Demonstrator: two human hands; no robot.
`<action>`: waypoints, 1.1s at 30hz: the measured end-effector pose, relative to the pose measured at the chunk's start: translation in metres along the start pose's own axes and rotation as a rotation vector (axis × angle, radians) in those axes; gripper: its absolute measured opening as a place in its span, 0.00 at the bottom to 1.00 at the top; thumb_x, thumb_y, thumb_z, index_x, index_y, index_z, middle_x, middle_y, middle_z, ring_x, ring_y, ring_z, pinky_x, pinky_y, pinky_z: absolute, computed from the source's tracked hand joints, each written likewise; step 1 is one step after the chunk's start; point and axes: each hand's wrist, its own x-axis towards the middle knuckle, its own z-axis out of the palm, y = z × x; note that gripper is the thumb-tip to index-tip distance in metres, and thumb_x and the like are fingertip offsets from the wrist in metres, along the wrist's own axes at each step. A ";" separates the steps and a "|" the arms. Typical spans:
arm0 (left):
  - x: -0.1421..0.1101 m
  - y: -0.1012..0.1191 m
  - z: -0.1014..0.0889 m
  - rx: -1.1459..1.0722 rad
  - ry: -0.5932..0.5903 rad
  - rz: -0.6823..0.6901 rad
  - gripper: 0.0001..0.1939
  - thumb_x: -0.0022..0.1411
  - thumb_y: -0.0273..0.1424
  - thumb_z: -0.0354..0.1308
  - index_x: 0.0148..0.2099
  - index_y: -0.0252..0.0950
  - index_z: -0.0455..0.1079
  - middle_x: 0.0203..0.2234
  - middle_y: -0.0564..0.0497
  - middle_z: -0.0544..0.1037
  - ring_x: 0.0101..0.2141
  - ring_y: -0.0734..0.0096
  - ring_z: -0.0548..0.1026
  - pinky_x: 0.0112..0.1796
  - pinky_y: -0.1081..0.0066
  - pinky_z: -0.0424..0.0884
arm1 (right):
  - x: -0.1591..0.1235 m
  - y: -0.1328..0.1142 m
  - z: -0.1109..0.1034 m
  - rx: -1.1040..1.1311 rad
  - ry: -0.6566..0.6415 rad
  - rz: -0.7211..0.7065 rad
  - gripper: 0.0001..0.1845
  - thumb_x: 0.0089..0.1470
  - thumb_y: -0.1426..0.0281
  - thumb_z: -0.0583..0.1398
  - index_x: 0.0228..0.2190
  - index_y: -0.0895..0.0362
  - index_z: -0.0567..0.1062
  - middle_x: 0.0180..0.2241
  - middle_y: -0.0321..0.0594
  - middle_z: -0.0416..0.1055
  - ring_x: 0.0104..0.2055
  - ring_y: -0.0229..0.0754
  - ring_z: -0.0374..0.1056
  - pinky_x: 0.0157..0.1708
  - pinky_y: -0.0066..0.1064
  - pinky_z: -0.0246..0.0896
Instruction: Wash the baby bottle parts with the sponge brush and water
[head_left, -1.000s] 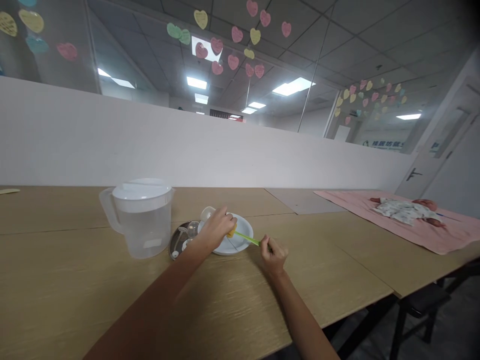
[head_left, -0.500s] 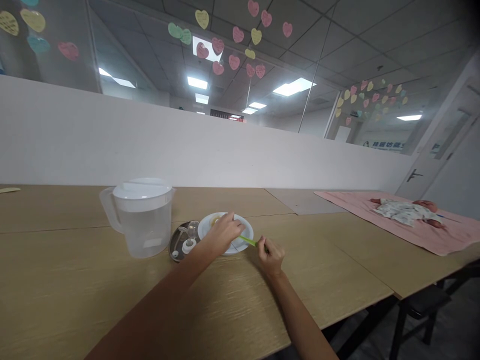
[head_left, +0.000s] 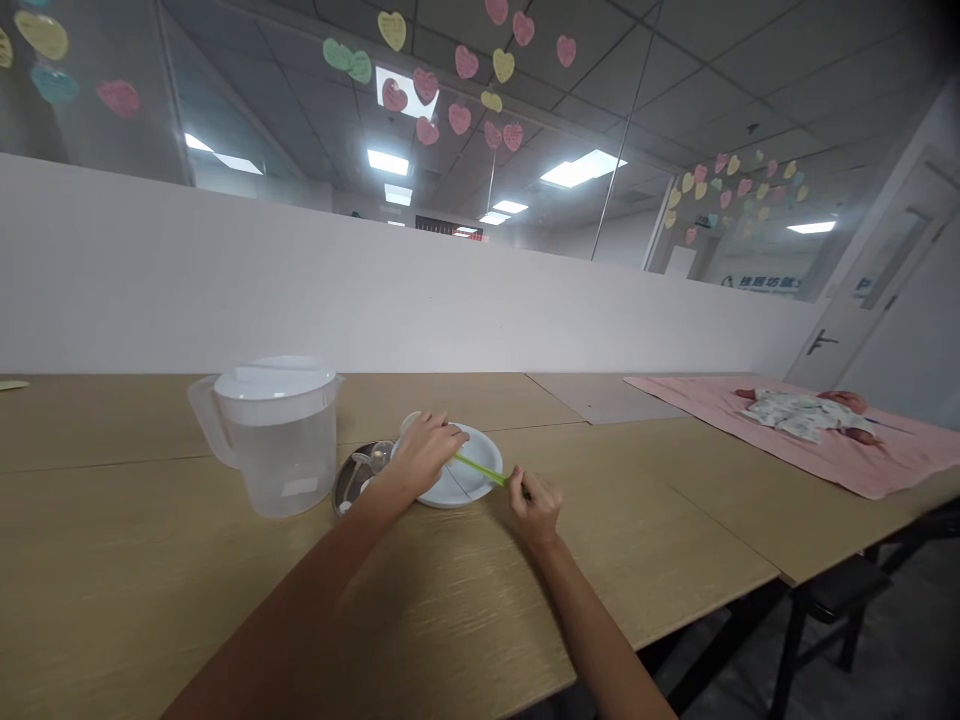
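Note:
My left hand (head_left: 427, 455) is wrapped round a clear bottle (head_left: 409, 422) lying on its side over a white bowl (head_left: 480, 488). Only the rounded end of the bottle shows past the hand. My right hand (head_left: 535, 503) is closed on the end of a bottle brush (head_left: 481, 469) with a thin green handle. That handle runs left into my left hand, where the brush head is hidden. Left of the bowl, partly behind my left forearm, is a metal tray (head_left: 343, 482) with a clear dome-shaped cap (head_left: 381, 455) and small white parts.
A lidded translucent pitcher (head_left: 277, 440) with liquid in it stands left of the tray on the wooden table (head_left: 450, 620). At the right a baby doll (head_left: 787, 412) lies on a pink cloth (head_left: 697, 412). A white wall (head_left: 375, 300) runs behind, and a dark stool (head_left: 840, 590) stands at the lower right.
The yellow sponge head showed at my left fingers, then through the bottle's far end, and is now hidden. My left hand shifted right, then back left. The right hand kept its grip.

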 end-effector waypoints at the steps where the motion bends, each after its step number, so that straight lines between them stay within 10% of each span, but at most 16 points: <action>1: 0.000 -0.001 0.000 -0.002 0.006 -0.005 0.17 0.53 0.15 0.50 0.42 0.37 0.69 0.36 0.47 0.77 0.40 0.61 0.67 0.35 0.64 0.57 | 0.000 0.000 0.000 -0.002 0.002 0.003 0.22 0.56 0.77 0.53 0.13 0.56 0.56 0.12 0.27 0.49 0.16 0.29 0.45 0.20 0.27 0.41; 25: -0.011 -0.035 0.002 0.142 0.050 -0.141 0.21 0.51 0.12 0.48 0.42 0.37 0.70 0.36 0.48 0.77 0.41 0.59 0.68 0.37 0.63 0.57 | -0.001 0.004 -0.001 -0.007 0.012 0.082 0.22 0.56 0.74 0.52 0.12 0.57 0.58 0.12 0.27 0.49 0.16 0.28 0.44 0.20 0.25 0.41; 33: -0.010 -0.039 0.003 0.162 -0.004 -0.171 0.18 0.53 0.13 0.50 0.42 0.36 0.70 0.35 0.47 0.77 0.41 0.58 0.68 0.37 0.63 0.57 | 0.002 0.003 -0.002 0.098 0.021 0.644 0.24 0.57 0.62 0.50 0.13 0.56 0.53 0.15 0.28 0.41 0.18 0.29 0.40 0.20 0.26 0.39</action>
